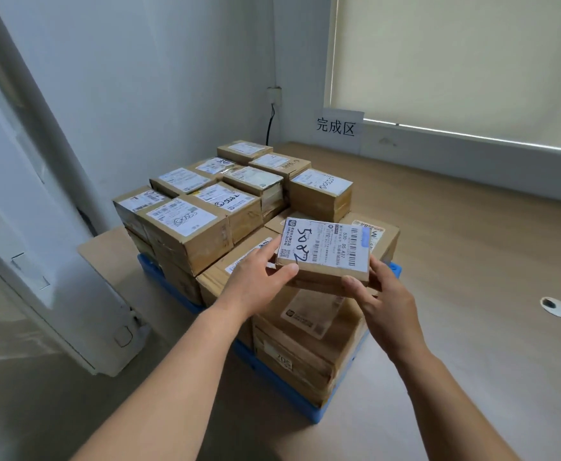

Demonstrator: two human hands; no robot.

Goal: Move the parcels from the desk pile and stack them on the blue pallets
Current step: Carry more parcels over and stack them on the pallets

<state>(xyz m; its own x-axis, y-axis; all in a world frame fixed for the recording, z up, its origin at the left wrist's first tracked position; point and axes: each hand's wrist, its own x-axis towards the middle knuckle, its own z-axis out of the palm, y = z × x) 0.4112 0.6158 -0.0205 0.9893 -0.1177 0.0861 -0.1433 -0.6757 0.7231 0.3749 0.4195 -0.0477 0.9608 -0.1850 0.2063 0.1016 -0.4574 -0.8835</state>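
I hold a small flat cardboard parcel point(325, 252) with a white label marked "5082" above the stack. My left hand point(259, 277) grips its left edge, thumb on the near side. My right hand point(383, 301) grips its right near corner. Below lies the blue pallet point(315, 415), loaded with several brown parcels point(186, 227) in rows, each with a white shipping label. Larger flat boxes point(302, 344) make up the near part of the stack, under the held parcel.
The pallet sits on a tan floor in a room corner. A white appliance point(39, 267) stands at the left. A paper sign point(337, 128) hangs on the wall under a window blind point(455, 61). A round floor fitting point(555, 307) lies at the right.
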